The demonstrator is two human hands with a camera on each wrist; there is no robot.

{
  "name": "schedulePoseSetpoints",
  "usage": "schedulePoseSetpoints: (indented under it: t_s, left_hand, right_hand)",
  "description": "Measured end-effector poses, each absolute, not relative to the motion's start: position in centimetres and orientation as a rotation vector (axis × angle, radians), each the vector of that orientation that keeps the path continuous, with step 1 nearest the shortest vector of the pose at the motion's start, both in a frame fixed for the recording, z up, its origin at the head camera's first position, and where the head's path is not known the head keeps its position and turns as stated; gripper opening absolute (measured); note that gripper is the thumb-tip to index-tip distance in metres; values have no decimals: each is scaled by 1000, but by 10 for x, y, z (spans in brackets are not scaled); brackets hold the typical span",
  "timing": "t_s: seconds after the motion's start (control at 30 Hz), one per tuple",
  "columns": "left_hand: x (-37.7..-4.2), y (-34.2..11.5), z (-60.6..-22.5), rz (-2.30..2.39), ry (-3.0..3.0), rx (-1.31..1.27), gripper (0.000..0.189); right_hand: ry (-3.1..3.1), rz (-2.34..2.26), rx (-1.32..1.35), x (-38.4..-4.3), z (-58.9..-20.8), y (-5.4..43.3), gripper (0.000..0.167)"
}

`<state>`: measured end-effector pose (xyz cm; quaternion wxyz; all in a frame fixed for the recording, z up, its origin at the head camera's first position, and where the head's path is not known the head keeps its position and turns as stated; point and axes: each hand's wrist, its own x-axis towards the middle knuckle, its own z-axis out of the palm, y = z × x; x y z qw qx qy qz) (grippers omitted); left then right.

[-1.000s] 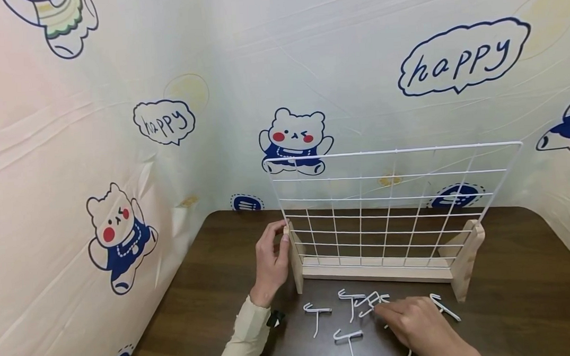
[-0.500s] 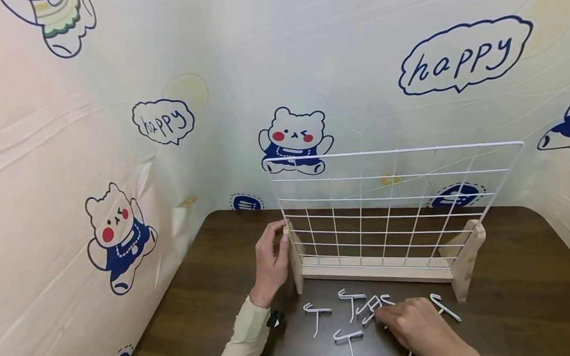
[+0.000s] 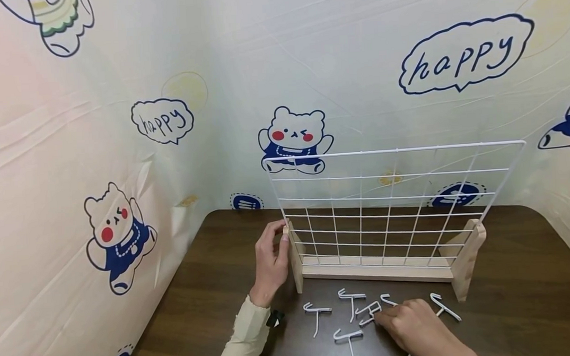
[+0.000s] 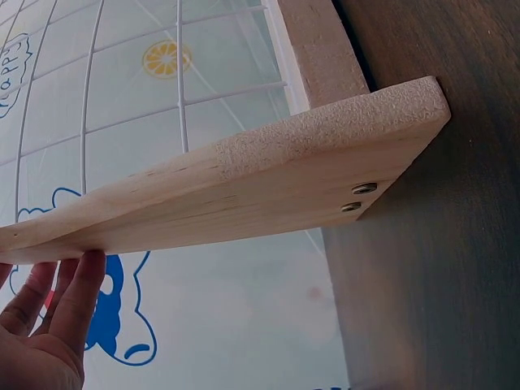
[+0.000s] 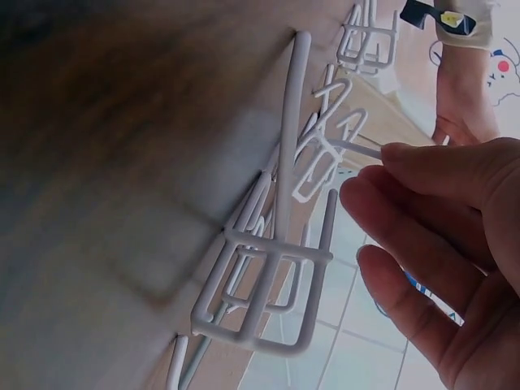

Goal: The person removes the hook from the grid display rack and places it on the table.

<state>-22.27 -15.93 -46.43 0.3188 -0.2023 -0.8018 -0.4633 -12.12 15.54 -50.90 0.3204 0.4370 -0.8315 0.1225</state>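
Note:
A white wire grid (image 3: 397, 150) stands in a pale wooden stand (image 3: 377, 274) on the dark table. My left hand (image 3: 271, 258) holds the stand's left side panel (image 3: 295, 262) near its top. In the left wrist view, fingertips press the long edge of that panel (image 4: 244, 191), well away from its two screws. Low over the table in front, my right hand (image 3: 418, 326) pinches the stem of a white wire display hook (image 5: 357, 149) between thumb and forefinger. The hook's double-pronged end points left, away from the hand.
Several more white hooks lie about the right hand: one hook (image 3: 317, 311) at left, another hook (image 3: 352, 296) by the stand, one hook (image 3: 348, 335) in front, and a hook (image 3: 445, 308) at right. A patterned curtain (image 3: 213, 69) rises behind the table.
The pinched hook has turned a little in my right fingers, its pronged end tipping slightly. My left hand and the stand keep their place.

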Motion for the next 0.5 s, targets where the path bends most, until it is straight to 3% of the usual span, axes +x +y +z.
schedulePoseSetpoints:
  t_s: [0.5]
  left_hand:
    - [-221,-159,-463,-1225,-2134,-518,27]
  right_hand:
    - [-2246,309,1312,-115,-511,153,33]
